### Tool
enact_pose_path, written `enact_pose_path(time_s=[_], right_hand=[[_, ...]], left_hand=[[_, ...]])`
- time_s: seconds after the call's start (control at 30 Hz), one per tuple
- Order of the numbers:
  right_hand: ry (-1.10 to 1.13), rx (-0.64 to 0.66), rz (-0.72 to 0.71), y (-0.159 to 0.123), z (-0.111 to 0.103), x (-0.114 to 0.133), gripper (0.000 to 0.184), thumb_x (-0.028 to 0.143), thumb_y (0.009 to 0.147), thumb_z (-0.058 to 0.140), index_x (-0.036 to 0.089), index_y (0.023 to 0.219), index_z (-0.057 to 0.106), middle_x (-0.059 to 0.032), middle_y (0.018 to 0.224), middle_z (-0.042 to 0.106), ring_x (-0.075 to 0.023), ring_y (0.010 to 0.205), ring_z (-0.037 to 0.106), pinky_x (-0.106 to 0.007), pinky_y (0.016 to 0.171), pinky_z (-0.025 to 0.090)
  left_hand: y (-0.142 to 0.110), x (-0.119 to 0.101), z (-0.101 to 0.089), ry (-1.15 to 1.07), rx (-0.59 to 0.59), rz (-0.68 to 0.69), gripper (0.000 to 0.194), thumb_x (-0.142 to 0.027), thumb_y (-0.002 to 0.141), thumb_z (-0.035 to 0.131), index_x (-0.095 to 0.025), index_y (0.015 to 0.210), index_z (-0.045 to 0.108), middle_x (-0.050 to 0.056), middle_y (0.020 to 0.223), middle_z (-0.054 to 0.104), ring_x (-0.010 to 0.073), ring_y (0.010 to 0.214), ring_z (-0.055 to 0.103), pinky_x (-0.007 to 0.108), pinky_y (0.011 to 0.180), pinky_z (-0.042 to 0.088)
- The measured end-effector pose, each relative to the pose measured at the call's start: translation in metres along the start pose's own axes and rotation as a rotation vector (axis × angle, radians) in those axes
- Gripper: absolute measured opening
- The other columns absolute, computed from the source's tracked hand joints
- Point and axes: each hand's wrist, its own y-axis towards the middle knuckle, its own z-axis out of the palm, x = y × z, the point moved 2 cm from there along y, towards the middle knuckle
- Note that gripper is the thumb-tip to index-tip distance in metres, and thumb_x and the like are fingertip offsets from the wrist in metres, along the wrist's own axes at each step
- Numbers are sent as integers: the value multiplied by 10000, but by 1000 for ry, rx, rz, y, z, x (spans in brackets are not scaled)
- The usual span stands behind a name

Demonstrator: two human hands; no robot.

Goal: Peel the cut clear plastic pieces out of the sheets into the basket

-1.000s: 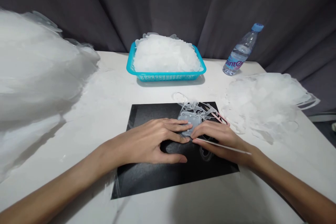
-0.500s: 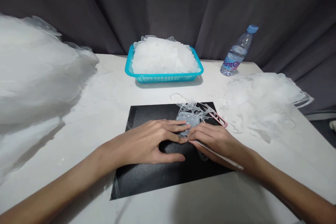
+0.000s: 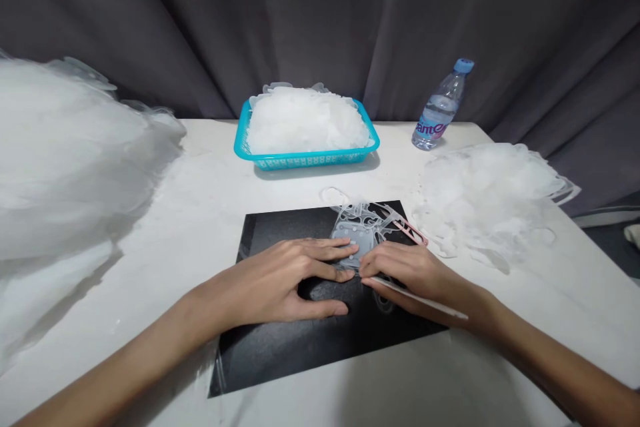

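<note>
On a black mat [image 3: 295, 347] lies a translucent moulded piece [image 3: 361, 232] with small round spots. My left hand [image 3: 300, 273] is spread flat, its fingertips pressing the near left part of that piece and its thumb on the mat. My right hand [image 3: 405, 270] is closed around a thin, pale, stick-like tool [image 3: 425, 302]; its working tip is hidden under the fingers at the piece's near edge. Thin translucent cut-out scraps [image 3: 367, 213] lie along the piece's far side. A pink-handled tool [image 3: 413, 232], perhaps tweezers, rests at the mat's far right corner.
A turquoise basket [image 3: 310, 161] heaped with whitish translucent pieces stands at the back. Right of it is a water bottle [image 3: 443, 110]. A large white translucent heap [image 3: 75, 167] fills the left side, and a smaller pile of scraps [image 3: 495, 200] lies at right. A dark curtain [image 3: 310, 13] hangs behind.
The whole view has shifted slightly, with the objects lower and a little further left. Both hands keep nearly the same place on the piece, the right one still holding the tool.
</note>
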Motion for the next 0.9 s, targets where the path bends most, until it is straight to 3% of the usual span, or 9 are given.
enact_pose_path(time_s=[0.13, 0.3, 0.4, 0.5, 0.57, 0.63, 0.73, 0.9], right_hand=[[-224, -46, -77, 4, 9, 2, 159, 198, 1101, 492, 174, 1056, 642, -65, 1028, 742, -191, 975, 709, -309, 848, 578], [-599, -133, -123, 9, 26, 6, 211, 162, 1074, 527, 87, 1211, 669, -128, 1087, 751, -245, 984, 716, -359, 837, 590], [-722, -186, -138, 12, 31, 8, 239, 139, 1048, 572, 45, 1240, 678, -134, 1057, 757, -245, 942, 710, -354, 823, 585], [-710, -317, -132, 15, 28, 12, 222, 145, 1048, 591, 53, 1221, 696, -100, 970, 759, -214, 878, 691, -328, 808, 572], [-689, -404, -114, 18, 24, 14, 202, 144, 1047, 597, 64, 1197, 707, -87, 917, 755, -204, 836, 670, -322, 770, 559], [-671, -462, -98, 20, 22, 17, 180, 131, 1034, 611, 74, 1169, 716, -88, 887, 749, -209, 806, 653, -327, 731, 546], [-616, -464, -48, 20, 25, 18, 161, 117, 1023, 609, 105, 1134, 725, -99, 900, 749, -223, 806, 646, -340, 732, 541], [-385, -422, 33, 17, 28, 20, 196, 133, 1042, 538, 159, 1097, 724, -106, 941, 755, -248, 848, 669, -373, 773, 555]], left_hand=[[-2, -1, 1, 73, 36, -41, 458, -552, 998, 663, -339, 1400, 716, 45, 1642, 510, 317, 1521, 483, 448, 1270, 393], [-7, -4, 0, 117, -24, -56, 324, -494, 1056, 586, -389, 1311, 755, 23, 1692, 406, 300, 1508, 474, 433, 1212, 440], [-11, -2, 5, 46, -162, -138, 286, -441, 1085, 538, -350, 1276, 730, 47, 1521, 544, 248, 1363, 573, 405, 1152, 459], [-12, 2, 17, -97, -415, -420, 364, -562, 1038, 570, -218, 1056, 691, 33, 1011, 689, 188, 860, 658, 320, 806, 529], [-8, 1, 27, -229, -441, -542, 475, -650, 992, 586, -197, 867, 651, -10, 765, 628, 165, 674, 571, 291, 641, 442], [-2, -5, 36, -384, -418, -532, 505, -661, 982, 587, -194, 808, 668, -14, 716, 622, 168, 674, 560, 285, 639, 414], [6, -12, 40, -575, -482, -460, 423, -581, 992, 614, -196, 879, 748, 6, 779, 687, 188, 755, 604, 287, 727, 450], [9, -13, 40, -634, -560, -431, 350, -512, 952, 683, -190, 843, 770, 15, 751, 691, 188, 727, 585, 277, 699, 439]])
